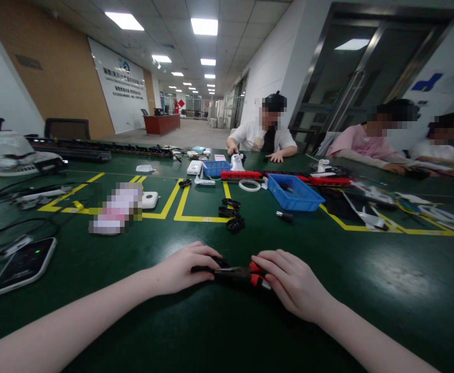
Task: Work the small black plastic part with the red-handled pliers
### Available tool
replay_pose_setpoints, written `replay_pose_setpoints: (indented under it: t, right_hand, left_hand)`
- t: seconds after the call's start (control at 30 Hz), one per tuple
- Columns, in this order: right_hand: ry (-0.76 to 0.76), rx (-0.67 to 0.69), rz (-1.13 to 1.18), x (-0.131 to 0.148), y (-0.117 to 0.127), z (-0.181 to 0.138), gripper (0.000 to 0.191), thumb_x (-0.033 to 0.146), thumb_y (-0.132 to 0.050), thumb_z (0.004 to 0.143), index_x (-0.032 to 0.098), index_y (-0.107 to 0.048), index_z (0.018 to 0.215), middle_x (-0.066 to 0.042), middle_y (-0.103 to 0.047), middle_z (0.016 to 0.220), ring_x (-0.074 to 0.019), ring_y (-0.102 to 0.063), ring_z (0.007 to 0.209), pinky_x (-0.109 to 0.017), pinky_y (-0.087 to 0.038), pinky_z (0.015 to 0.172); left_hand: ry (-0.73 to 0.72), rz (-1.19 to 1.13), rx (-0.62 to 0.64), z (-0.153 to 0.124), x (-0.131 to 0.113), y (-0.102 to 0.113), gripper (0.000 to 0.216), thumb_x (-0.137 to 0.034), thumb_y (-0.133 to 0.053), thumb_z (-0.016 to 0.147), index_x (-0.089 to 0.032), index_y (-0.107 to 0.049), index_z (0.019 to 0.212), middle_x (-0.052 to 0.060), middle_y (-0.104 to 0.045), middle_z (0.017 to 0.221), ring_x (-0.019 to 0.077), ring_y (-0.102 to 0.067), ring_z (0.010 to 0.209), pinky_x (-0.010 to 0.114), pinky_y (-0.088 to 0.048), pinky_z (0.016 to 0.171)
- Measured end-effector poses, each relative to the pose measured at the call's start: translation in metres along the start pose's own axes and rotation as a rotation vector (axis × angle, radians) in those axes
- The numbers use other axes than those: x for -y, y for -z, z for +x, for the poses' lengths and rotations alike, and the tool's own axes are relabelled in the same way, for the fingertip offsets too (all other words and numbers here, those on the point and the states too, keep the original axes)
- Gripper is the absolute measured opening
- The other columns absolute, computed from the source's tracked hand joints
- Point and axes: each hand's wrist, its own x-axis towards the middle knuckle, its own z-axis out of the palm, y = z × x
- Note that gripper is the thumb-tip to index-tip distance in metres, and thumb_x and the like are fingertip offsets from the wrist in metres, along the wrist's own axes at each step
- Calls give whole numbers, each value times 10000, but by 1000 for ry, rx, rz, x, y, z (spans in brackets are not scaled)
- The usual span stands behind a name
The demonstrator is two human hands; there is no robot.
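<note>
My right hand (294,280) is closed around the red handles of a pair of long-nose pliers (236,271), whose jaws point left. Between the fingers of my left hand (188,267) is a small black part (201,269), mostly covered by the fingers. The plier tips meet this part; whether they clamp it I cannot tell. Both hands are low over the green table. Beyond them lie several black plastic pieces (235,224) in a loose row.
A blue tray (294,199) and a black cylinder (284,216) sit ahead to the right. Phones (25,265) and dark cables (1,220) are on the left. Yellow tape (199,218) marks the green table (164,331). Across it, a person (263,132) and others sit working.
</note>
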Motion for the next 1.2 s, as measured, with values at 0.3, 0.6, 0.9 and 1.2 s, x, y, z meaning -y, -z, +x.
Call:
replay_pose_setpoints:
  t: [0.3, 0.6, 0.9, 1.2]
  right_hand:
    - [9, -13, 13, -4, 3, 0, 340, 210, -392, 983, 151, -615, 1233, -133, -694, 1115, -213, -651, 915, -369, -555, 772]
    - [-2, -3, 38, -5, 5, 2, 339, 212, -398, 983, 159, -619, 1235, -131, -700, 1092, -213, -659, 903, -359, -566, 748]
    - [-26, -10, 47, 0, 3, 4, 327, 210, -385, 986, 155, -627, 1200, -131, -701, 1074, -210, -661, 887, -356, -564, 737]
    - [-51, -6, 74, 0, -1, 3, 338, 219, -379, 985, 170, -630, 1206, -126, -701, 1077, -212, -659, 895, -354, -560, 744]
  left_hand:
    - [2, 9, 3, 1, -1, 0, 204, -183, -628, 938, -238, -692, 1124, 63, -643, 1288, 239, -582, 1151, 415, -449, 1008]
    - [3, -9, 0, 0, -2, 1, 220, -187, -622, 941, -238, -692, 1143, 76, -641, 1304, 246, -584, 1143, 424, -456, 996]
    - [1, -5, 0, 0, 1, 0, 217, -184, -626, 940, -237, -691, 1141, 67, -636, 1305, 238, -577, 1149, 417, -446, 1005]
    - [-2, 1, 0, 0, 1, 0, 206, -197, -627, 941, -245, -692, 1130, 66, -641, 1292, 240, -582, 1145, 413, -457, 996]
